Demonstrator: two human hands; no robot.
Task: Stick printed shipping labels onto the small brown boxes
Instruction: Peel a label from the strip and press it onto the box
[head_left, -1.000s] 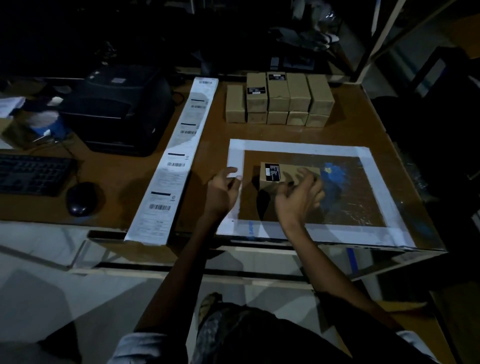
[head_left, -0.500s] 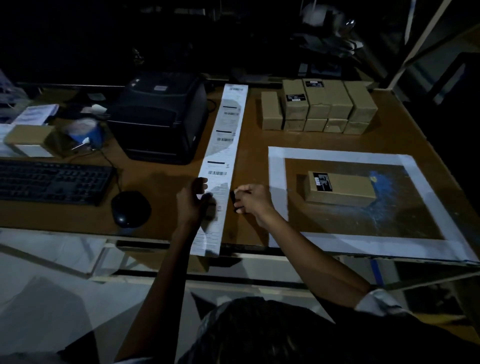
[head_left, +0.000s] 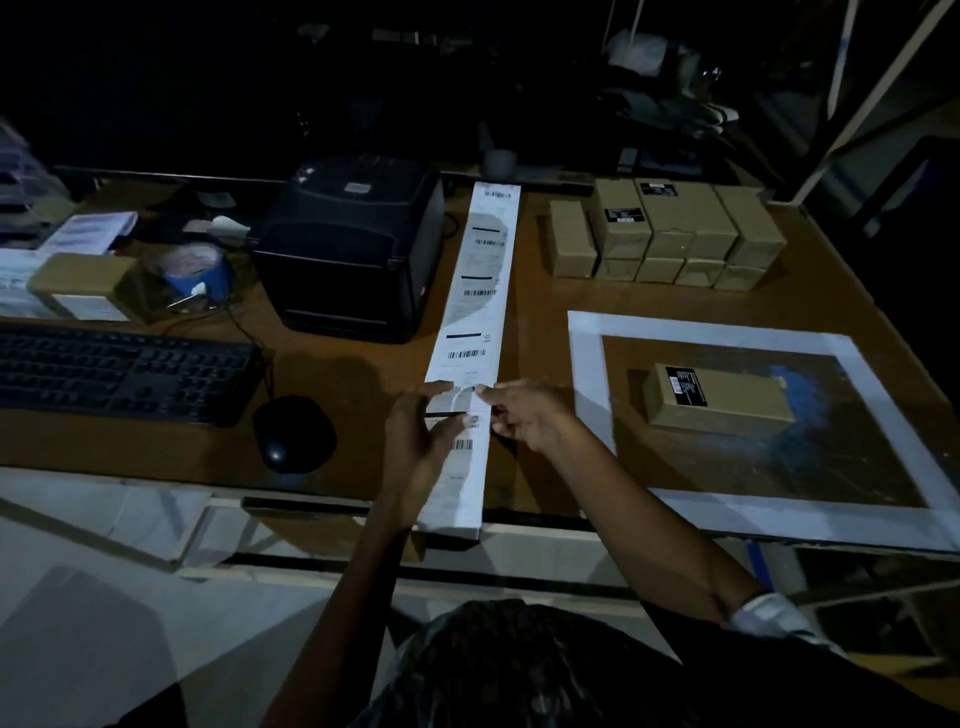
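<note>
the left hand (head_left: 415, 431) is lying flat on the near part of the label strip (head_left: 480, 317), fingers straight and pressing the paper to the desk (head_left: 363, 384). the right hand (head_left: 524, 415) is pinching at the strip's right edge with thumb and forefinger, where one label appears to be lifting; the exact hold is dim and partly hidden. judgement: a label is being peeled from its backing.

the strip is running from the desk's front edge, which it is overhanging, back toward the label printer (head_left: 353, 249). the target brown box (head_left: 719, 402) is lying on its side inside the white-bordered work mat (head_left: 587, 374), well apart from both hands and already carrying a small black sticker. the stacked brown boxes (head_left: 670, 234) are sitting at the rear right.

risks, as judged:
- if the pressing hand is slipping, the whole strip is going to drag or slide off the edge.
- an uneven pull at one corner is likely to tear or curl the label, letting adhesive fold onto itself.
- poor lighting is making label edges hard to read, so a crooked placement is likely.
- the mouse (head_left: 291, 436) and keyboard (head_left: 119, 369) are lying near the left elbow's path.
</note>
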